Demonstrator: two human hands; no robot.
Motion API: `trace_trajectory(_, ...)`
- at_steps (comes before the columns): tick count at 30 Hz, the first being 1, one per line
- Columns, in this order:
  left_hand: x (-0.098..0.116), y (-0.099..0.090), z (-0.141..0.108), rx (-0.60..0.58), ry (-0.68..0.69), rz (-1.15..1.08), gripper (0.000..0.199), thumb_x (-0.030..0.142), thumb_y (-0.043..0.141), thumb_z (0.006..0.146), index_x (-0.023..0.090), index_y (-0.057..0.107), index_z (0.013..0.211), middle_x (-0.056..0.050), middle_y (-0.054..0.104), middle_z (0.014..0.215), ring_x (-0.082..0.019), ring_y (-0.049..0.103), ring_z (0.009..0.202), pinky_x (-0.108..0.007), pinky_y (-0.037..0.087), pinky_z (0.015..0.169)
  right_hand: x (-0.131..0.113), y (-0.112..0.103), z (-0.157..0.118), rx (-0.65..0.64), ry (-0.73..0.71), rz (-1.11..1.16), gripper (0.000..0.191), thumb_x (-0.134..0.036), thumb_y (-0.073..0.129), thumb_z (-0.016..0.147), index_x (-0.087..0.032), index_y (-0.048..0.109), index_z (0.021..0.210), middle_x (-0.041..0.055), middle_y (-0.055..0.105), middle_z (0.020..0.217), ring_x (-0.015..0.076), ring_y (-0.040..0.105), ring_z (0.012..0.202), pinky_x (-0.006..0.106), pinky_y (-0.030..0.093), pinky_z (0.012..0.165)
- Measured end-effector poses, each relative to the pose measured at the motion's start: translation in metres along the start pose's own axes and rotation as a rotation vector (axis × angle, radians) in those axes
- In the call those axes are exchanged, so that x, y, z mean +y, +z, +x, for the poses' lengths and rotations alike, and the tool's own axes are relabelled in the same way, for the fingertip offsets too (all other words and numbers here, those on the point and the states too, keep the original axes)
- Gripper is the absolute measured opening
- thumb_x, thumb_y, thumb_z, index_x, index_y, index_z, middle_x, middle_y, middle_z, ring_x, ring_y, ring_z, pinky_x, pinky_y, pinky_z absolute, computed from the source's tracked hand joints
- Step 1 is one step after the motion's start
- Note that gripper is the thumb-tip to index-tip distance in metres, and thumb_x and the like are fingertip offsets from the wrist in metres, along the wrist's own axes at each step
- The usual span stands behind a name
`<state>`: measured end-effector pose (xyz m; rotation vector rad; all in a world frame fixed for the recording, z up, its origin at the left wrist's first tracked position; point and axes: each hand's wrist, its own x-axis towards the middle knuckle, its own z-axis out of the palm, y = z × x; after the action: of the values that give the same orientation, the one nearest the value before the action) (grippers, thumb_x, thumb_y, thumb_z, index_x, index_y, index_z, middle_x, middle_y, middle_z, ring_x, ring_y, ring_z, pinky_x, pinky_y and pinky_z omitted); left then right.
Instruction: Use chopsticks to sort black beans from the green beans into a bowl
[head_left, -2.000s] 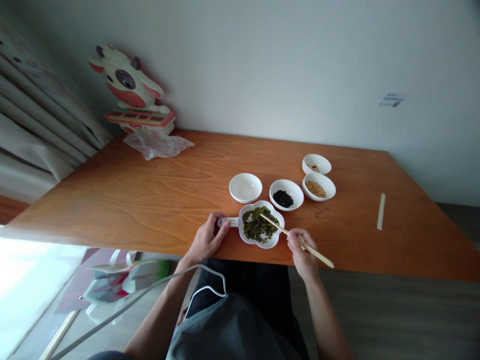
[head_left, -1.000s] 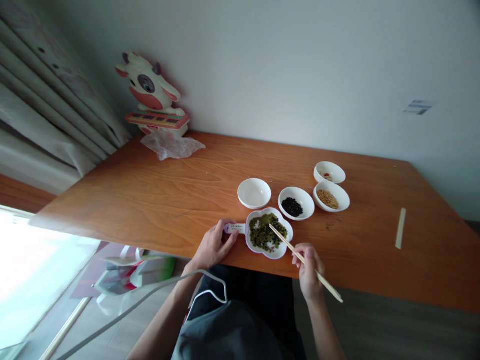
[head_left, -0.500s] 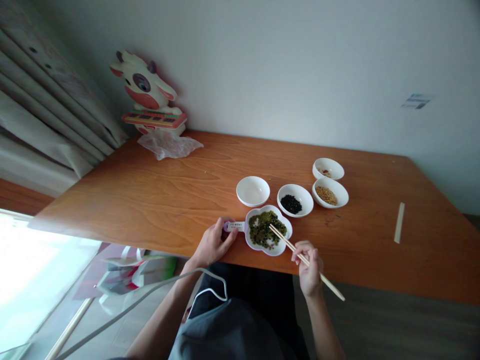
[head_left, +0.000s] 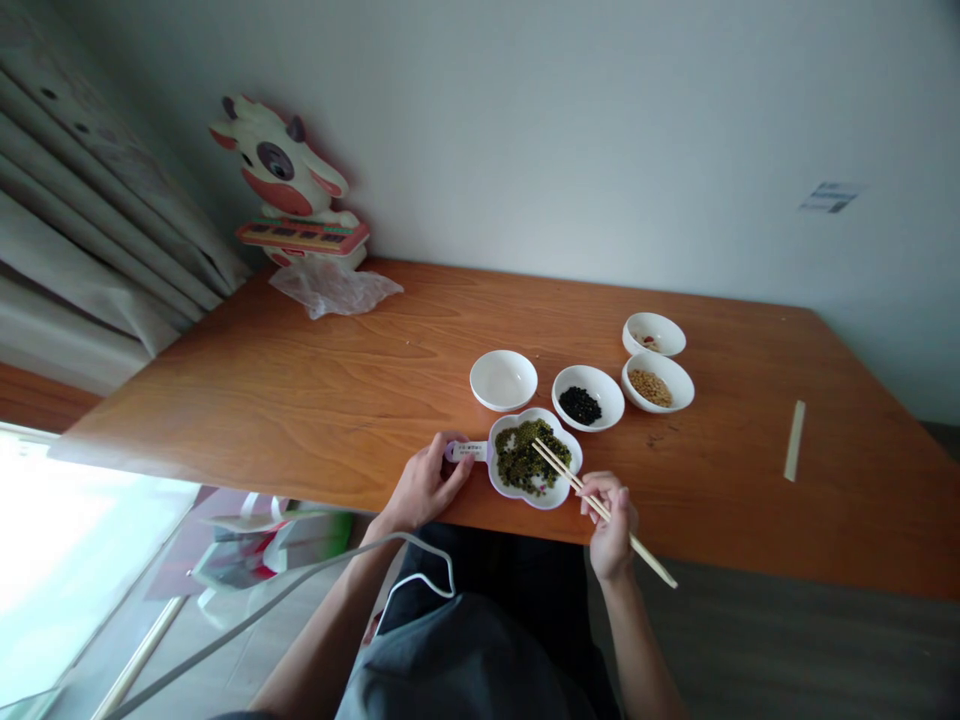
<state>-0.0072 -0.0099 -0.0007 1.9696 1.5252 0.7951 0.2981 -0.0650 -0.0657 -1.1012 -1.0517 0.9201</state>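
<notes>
My left hand (head_left: 431, 484) grips the handle of a flower-shaped white dish (head_left: 551, 497) with a lilac rim, near the table's front edge. Green beans (head_left: 521, 462) with some darker bits lie spread in it. In my right hand (head_left: 611, 520) is a pair of chopsticks (head_left: 559, 466), their tips down among the beans. Just behind the dish stand a white bowl (head_left: 504, 380) with nothing visible in it and a bowl (head_left: 615, 412) of black beans (head_left: 580, 404).
Farther right are a bowl (head_left: 684, 390) of yellowish beans and another bowl (head_left: 664, 325) with a few reddish and pale pieces. A pale strip (head_left: 795, 441) lies at right. A cow toy keyboard (head_left: 304, 236) and a plastic bag (head_left: 335, 290) sit back left. A cable (head_left: 277, 595) crosses my left arm.
My right hand and the chopsticks have shifted slightly left and forward over the beans. My left hand keeps hold of the dish handle. The whole view has moved a little.
</notes>
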Motion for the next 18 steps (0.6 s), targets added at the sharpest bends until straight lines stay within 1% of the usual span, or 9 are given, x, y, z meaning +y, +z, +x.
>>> trace_trajectory(5, 0.000, -0.001, 0.000, -0.015, 0.014, 0.013, 0.030, 0.047, 0.052, 0.104, 0.024, 0.056, 0.124, -0.002, 0.073, 0.095, -0.019, 0.069, 0.073, -0.029, 0.052, 0.067, 0.001, 0.008, 0.007, 0.007, -0.001, -0.015, 0.031, -0.038, 0.064, 0.104, -0.017, 0.067, 0.126, 0.0095, 0.070, 0.122, 0.0205, 0.071, 0.100, 0.040, 0.062, 0.086)
trace_trajectory(11, -0.001, 0.001, 0.001, -0.016, 0.022, 0.019, 0.032, 0.047, 0.052, 0.105, 0.023, 0.056, 0.126, -0.003, 0.074, 0.094, -0.019, 0.068, 0.071, -0.031, 0.054, 0.069, 0.002, 0.004, 0.003, -0.023, -0.013, -0.022, 0.032, -0.038, 0.064, 0.104, -0.017, 0.067, 0.127, 0.0100, 0.069, 0.125, 0.0214, 0.071, 0.103, 0.041, 0.062, 0.088)
trace_trajectory(16, -0.002, 0.001, 0.001, -0.017, 0.035, 0.016, 0.029, 0.044, 0.052, 0.105, 0.023, 0.057, 0.125, -0.004, 0.075, 0.098, -0.020, 0.071, 0.080, -0.031, 0.055, 0.074, 0.012, 0.003, 0.003, -0.033, -0.035, -0.044, 0.034, -0.038, 0.066, 0.103, -0.016, 0.066, 0.129, 0.0101, 0.069, 0.126, 0.0223, 0.071, 0.104, 0.042, 0.062, 0.088)
trace_trajectory(18, -0.002, 0.000, 0.001, -0.017, 0.038, 0.015, 0.029, 0.044, 0.053, 0.105, 0.023, 0.056, 0.125, -0.004, 0.075, 0.098, -0.020, 0.072, 0.080, -0.030, 0.054, 0.074, 0.016, 0.003, 0.003, -0.037, -0.042, -0.059, 0.034, -0.038, 0.065, 0.103, -0.017, 0.066, 0.129, 0.0102, 0.069, 0.126, 0.0222, 0.071, 0.104, 0.042, 0.062, 0.088)
